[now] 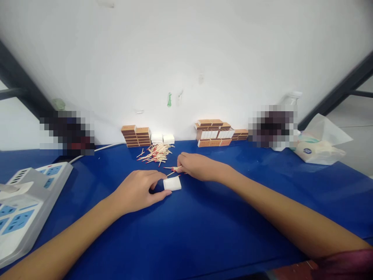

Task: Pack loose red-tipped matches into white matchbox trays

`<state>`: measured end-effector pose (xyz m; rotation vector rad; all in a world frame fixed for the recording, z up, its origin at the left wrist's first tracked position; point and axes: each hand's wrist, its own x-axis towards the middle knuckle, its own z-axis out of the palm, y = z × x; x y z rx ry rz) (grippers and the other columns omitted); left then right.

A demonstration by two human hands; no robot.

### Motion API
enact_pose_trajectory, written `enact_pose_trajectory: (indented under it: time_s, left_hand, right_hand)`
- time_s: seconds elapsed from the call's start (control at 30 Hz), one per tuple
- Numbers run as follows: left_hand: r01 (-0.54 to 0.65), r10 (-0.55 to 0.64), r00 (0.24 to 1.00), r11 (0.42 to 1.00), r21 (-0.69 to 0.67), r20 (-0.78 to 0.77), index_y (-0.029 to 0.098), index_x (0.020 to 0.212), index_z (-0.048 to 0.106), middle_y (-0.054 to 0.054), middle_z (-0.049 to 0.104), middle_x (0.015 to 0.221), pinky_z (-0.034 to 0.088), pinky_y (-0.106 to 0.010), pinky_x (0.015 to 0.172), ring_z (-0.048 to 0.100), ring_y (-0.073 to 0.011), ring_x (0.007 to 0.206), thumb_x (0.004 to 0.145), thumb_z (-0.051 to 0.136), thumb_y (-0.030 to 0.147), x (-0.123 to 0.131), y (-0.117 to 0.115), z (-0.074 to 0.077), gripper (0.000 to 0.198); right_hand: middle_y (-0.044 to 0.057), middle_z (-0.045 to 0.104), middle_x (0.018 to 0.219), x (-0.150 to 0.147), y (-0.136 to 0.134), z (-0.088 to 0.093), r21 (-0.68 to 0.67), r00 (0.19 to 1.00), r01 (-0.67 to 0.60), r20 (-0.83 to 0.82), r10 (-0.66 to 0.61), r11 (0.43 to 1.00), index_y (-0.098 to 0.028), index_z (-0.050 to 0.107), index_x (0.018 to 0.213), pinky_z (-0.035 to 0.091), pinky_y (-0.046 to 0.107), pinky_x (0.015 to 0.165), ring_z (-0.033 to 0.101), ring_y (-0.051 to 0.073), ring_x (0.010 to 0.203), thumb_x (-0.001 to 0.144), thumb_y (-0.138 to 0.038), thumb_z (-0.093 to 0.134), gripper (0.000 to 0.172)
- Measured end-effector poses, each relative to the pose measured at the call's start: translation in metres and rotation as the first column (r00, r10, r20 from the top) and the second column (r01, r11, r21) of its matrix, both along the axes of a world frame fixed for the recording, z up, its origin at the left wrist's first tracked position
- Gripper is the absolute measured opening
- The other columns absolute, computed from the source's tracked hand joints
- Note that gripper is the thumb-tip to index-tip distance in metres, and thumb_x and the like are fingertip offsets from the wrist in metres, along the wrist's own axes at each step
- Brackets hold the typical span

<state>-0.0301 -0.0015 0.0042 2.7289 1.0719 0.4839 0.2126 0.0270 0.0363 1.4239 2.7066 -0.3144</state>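
Observation:
My left hand grips a small white matchbox tray between thumb and fingers, low on the blue table. Just beyond it, my right hand has its fingers pinched together on several red-tipped matches. A few loose matches lie between the two hands, close to the tray. Farther back is a heap of matches, spread in all directions. Two more white trays stand behind the heap against the wall. The fingertips of my right hand are partly hidden.
Stacked matchboxes stand left of the heap, and more matchboxes are piled to the right along the wall. A power strip lies on the left of the blue table. A tissue pack sits at the right.

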Motion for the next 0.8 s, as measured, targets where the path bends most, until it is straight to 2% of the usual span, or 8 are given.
enact_pose_trajectory:
  time_s: [0.27, 0.47, 0.67, 0.8]
  left_hand:
    - [0.007, -0.007, 1.000, 1.000, 0.014, 0.003, 0.025, 0.113, 0.072, 0.004, 0.061, 0.070, 0.035, -0.026, 0.058, 0.055, -0.0123, 0.059, 0.094, 0.068, 0.044, -0.001, -0.001, -0.001, 0.027]
    - [-0.005, 0.005, 1.000, 0.999, 0.037, 0.002, 0.025, 0.113, 0.073, 0.004, 0.062, 0.070, 0.036, -0.026, 0.059, 0.056, -0.0124, 0.059, 0.094, 0.068, 0.045, -0.001, 0.000, 0.000, 0.028]
    - [-0.074, 0.074, 0.997, 0.993, 0.087, 0.002, 0.026, 0.111, 0.073, 0.005, 0.061, 0.069, 0.035, -0.027, 0.059, 0.057, -0.0132, 0.060, 0.095, 0.067, 0.050, -0.005, 0.003, -0.004, 0.030]
    - [-0.118, 0.119, 0.993, 0.990, 0.077, -0.002, 0.026, 0.109, 0.073, 0.005, 0.061, 0.069, 0.034, -0.027, 0.059, 0.058, -0.0137, 0.060, 0.093, 0.068, 0.049, -0.005, 0.005, -0.005, 0.029]
  right_hand:
    - [0.016, 0.067, 0.118, 0.001, -0.001, 0.002, 0.000, 1.000, -0.020, 0.014, 0.020, 1.000, -0.010, 0.062, 0.110, 0.045, 0.027, 0.079, 0.065, 0.020, 0.093, 0.109, -0.029, 0.049, 0.023]
    - [0.016, 0.068, 0.116, 0.004, 0.000, 0.004, -0.002, 1.000, 0.020, 0.009, -0.020, 1.000, -0.011, 0.061, 0.108, 0.044, 0.027, 0.077, 0.066, 0.020, 0.092, 0.109, -0.028, 0.050, 0.021]
    - [0.014, 0.068, 0.113, 0.011, 0.003, 0.006, 0.030, 0.999, 0.029, -0.041, -0.028, 0.999, -0.013, 0.060, 0.104, 0.044, 0.028, 0.076, 0.065, 0.020, 0.092, 0.107, -0.025, 0.054, 0.014]
    - [0.012, 0.068, 0.107, 0.012, -0.003, 0.016, 0.032, 0.996, 0.034, -0.086, -0.031, 0.999, -0.015, 0.059, 0.099, 0.042, 0.028, 0.069, 0.062, 0.017, 0.081, 0.106, -0.023, 0.053, 0.013]
